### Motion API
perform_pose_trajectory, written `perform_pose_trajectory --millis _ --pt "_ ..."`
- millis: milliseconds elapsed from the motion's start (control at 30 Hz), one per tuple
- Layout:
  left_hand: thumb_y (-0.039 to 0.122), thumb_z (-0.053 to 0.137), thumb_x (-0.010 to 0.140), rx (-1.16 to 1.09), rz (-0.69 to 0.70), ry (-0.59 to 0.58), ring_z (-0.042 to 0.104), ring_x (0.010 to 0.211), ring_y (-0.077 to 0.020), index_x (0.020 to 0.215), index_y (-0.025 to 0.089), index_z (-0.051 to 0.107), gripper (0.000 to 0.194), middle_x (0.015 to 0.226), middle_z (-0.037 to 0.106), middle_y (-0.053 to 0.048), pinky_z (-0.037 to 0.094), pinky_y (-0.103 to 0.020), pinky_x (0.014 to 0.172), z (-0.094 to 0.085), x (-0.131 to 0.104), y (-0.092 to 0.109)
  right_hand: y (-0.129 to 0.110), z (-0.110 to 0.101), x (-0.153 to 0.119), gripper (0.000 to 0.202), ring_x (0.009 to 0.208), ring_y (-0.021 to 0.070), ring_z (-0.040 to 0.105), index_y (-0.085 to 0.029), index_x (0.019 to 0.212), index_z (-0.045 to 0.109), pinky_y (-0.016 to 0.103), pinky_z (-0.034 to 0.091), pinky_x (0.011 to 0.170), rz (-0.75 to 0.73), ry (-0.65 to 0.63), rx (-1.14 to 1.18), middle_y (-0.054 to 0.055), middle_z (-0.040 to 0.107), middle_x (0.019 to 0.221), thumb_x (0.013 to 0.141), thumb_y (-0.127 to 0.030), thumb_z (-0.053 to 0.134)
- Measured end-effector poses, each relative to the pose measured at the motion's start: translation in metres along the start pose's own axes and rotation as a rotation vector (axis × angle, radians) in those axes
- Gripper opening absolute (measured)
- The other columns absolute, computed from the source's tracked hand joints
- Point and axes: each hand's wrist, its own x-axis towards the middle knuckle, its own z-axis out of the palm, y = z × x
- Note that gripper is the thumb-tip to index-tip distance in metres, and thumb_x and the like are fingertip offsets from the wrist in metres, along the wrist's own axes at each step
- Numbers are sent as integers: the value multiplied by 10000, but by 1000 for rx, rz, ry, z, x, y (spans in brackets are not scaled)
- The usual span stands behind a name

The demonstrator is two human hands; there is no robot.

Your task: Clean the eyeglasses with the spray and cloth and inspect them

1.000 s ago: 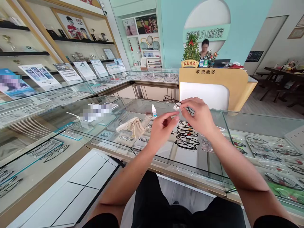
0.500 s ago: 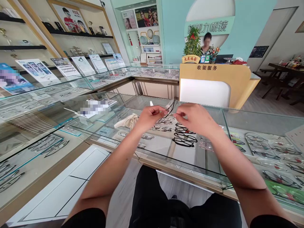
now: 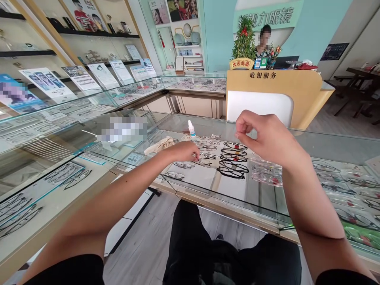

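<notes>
My left hand (image 3: 185, 151) is low over the glass display counter (image 3: 175, 122), its fingers curled together beside several thin-framed eyeglasses (image 3: 205, 156). Whatever its fingertips hold, if anything, is hidden. Higher and to the right, my right hand (image 3: 265, 136) hovers above the counter with thumb and fingers closed in a pinch; I cannot make out anything between them. Below and left of it is a column of black eyeglasses (image 3: 233, 173). A small white dropper-type bottle (image 3: 191, 130) stands beyond my left hand, and a crumpled cream cloth (image 3: 158, 145) lies left of it.
Clear-framed eyeglasses (image 3: 265, 174) lie right of the black ones. More glass cases with eyeglasses extend to the left and right. A person (image 3: 263, 41) is behind the wooden cashier desk (image 3: 303, 93). Sign cards (image 3: 99, 76) stand along the left case.
My hands have separated. The dark-armed eyeglasses held up between them no longer show there. My left hand has dropped toward the counter; my right has moved right and up. The bottle is now fully visible.
</notes>
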Motion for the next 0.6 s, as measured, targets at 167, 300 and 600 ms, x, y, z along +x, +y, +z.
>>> perform_pose_trajectory --millis 167,300,600 --pt "355 785 963 66 7 -6 800 972 -256 1035 297 926 169 1099 883 -49 480 -315 794 14 8 -1 2 0 -3 112 767 186 690 -260 959 589 324 458 698 -5 2 -13 5 744 856 967 -170 654" --pt "305 814 937 27 35 19 790 934 -258 997 311 933 133 1047 887 -40 468 -321 775 23 13 -4 1 1 -4 97 782 190 709 -259 943 602 336 481 698 -5 -13 -19 16 765 868 978 -177 640" --pt "280 852 873 -21 59 43 769 902 -256 917 297 910 75 981 885 -34 420 -319 737 32 20 -11 -5 -4 -3 146 776 190 705 -262 898 602 349 505 728 -18 -17 0 3 756 840 917 -121 637"
